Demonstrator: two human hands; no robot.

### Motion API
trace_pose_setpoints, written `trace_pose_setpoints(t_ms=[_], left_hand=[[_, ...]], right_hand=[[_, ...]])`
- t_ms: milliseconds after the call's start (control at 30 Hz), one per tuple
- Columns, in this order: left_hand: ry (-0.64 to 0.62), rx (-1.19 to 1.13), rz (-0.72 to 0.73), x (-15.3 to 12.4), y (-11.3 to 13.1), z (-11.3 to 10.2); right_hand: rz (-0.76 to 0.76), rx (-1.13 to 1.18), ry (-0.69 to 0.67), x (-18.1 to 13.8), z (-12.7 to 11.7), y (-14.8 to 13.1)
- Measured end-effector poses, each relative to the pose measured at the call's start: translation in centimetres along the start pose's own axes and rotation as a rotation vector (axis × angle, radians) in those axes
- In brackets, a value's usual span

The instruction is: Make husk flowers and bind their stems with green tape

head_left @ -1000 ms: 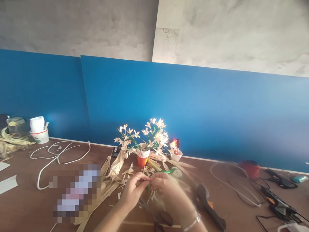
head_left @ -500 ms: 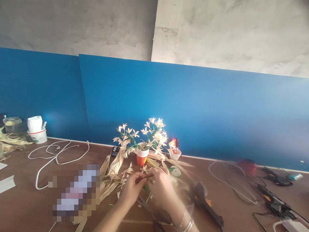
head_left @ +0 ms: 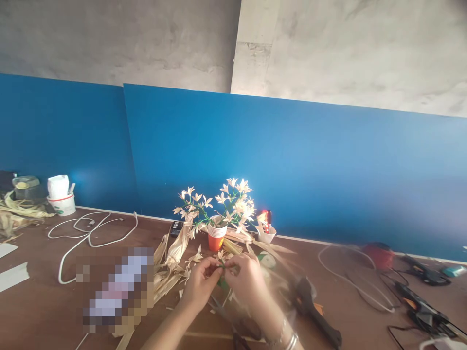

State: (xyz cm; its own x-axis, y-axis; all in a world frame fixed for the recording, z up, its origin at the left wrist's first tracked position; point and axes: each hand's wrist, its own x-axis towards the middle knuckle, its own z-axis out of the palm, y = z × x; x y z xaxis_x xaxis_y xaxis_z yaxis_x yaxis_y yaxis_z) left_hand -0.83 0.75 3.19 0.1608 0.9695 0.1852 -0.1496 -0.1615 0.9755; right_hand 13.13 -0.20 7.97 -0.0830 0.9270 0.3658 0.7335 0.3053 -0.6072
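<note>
Both hands pinch one small husk flower (head_left: pixel 221 262) just in front of the orange cup (head_left: pixel 216 237). The left hand (head_left: pixel 199 286) and right hand (head_left: pixel 243 281) meet fingertip to fingertip. A black glue gun (head_left: pixel 315 311) lies right of them on the worktop (head_left: pixel 44 311).

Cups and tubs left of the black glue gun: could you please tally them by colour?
Orange: 1, the orange cup beyond the green stem that the left hand and right hand pinch.
White: 2, the white cup and the white tub.
Clear: 1, the clear tub.
Total: 4.
</note>
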Motion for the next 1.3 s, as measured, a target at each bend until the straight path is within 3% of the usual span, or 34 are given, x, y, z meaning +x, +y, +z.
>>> trace_pose_setpoints(t_ms=[200, 400, 600, 800, 1033, 1300], left_hand=[[-0.029, -0.051, 0.036, -0.2, -0.2, 0.5], [-0.142, -0.066, -0.084, -0.4, 0.1, 0.6], [-0.073, -0.027, -0.024, -0.6, 0.6, 0.6], [-0.11, -0.103, -0.119, -0.8, 0.4, 1.0], [-0.085, 0.007, -0.008, -0.5, 1.0, 0.1], [-0.056, -0.04, -0.05, -0.8, 2.1, 0.4]], right_hand=[[0.185, 0.232, -0.128, 0.1, -0.5, 0.1], [0.269, 0.39, -0.196, 0.1, -0.8, 0.7], [0.28, 0.514, -0.326, 0.2, -2.1, 0.3], [0.353, 0.625, -0.276, 0.1, -1.6, 0.5], [0.4, 0.799, -0.393, 0.1, -1.8, 0.5], [0.49, 1.19, -0.325, -1.1, -1.0, -0.6]])
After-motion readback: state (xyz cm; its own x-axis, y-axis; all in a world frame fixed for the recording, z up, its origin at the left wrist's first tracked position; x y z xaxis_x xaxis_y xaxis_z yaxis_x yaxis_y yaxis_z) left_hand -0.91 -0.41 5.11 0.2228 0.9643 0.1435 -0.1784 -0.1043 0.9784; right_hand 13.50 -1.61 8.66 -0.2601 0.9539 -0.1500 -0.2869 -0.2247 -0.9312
